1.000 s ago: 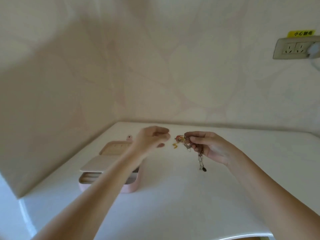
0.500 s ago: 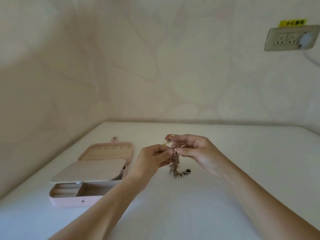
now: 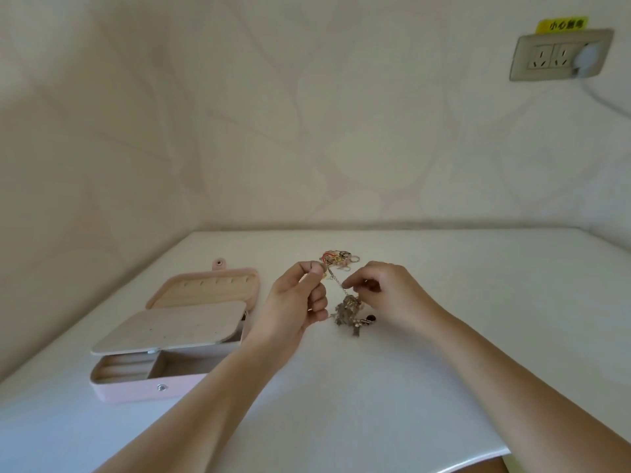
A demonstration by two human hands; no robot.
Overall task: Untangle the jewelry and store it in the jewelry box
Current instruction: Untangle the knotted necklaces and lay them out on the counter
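Left grip (image 3: 293,302) pinches the upper end of a chain (image 3: 336,280); a tangle (image 3: 348,312) sits at its lower end. Right grip (image 3: 386,295), fingers curled, meets the chain. Open box (image 3: 136,390) at left on desk (image 3: 409,387).

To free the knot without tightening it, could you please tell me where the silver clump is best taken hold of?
I would pinch the thin chain just above the silver clump, coming from the right: the left hand pinches its upper end, and the clump is a dense lump resting on the table.
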